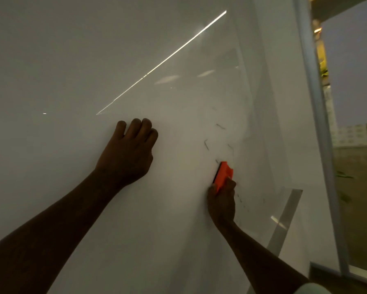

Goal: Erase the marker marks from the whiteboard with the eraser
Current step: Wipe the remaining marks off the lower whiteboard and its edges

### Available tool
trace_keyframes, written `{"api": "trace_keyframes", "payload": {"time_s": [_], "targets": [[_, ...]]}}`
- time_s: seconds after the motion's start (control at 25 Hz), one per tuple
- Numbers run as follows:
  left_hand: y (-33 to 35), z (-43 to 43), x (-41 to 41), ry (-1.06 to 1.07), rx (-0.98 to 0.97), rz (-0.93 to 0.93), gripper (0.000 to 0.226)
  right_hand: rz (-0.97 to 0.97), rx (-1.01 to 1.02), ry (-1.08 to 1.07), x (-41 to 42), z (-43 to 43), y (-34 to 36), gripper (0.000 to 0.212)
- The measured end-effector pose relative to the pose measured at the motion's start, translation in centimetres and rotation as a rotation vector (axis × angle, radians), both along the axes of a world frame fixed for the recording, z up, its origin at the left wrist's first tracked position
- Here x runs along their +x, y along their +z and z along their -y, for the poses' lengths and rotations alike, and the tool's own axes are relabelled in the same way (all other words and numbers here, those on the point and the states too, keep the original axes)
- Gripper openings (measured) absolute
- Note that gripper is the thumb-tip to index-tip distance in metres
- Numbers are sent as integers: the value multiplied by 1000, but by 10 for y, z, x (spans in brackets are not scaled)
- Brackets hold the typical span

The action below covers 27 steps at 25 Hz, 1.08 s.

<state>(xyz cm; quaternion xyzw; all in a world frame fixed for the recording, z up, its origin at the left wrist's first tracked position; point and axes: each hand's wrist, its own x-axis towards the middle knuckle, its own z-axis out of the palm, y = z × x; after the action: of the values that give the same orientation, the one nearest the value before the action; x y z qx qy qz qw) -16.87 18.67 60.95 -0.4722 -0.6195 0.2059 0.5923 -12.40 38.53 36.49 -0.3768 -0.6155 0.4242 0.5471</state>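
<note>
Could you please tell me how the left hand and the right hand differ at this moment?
The left hand holds nothing, fingers curled; the right hand grips the orange eraser. The left hand sits higher on the whiteboard, the right hand lower, just below the marker marks. Both reach to the board.

The whiteboard (72, 60) is filling most of the view, white and glossy, and is reflecting a thin bright line of light slantwise across its upper part. The marker marks (206, 144) are showing as a few short, thin, dark strokes scattered on its right part, some above the eraser (224, 174) and fainter ones below it. The eraser, orange with a black pad along the board side, is standing nearly upright against the board, its lower end sitting in the right grip (220, 200).
</note>
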Motion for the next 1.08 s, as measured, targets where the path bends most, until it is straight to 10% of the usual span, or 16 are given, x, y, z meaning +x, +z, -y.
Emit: {"api": "trace_keyframes", "payload": {"time_s": [0.12,0.32,0.6,0.88,1.08], "targets": [[3,-37,-1,3,0,-15,39,17,-183,53,-6,-12,52,74],[9,-86,-4,-4,15,-22,39,-53,670,4,-15,-33,101,69],[2,-122,-7,29,22,-60,43,66,-325,35,-5,-113,-9,70],[0,-134,-10,-3,35,-48,43,-92,710,20,-20,-100,189,66],[-2,-138,-11,-2,50,-64,43,10,149,-40,-14,-171,65,71]]}}
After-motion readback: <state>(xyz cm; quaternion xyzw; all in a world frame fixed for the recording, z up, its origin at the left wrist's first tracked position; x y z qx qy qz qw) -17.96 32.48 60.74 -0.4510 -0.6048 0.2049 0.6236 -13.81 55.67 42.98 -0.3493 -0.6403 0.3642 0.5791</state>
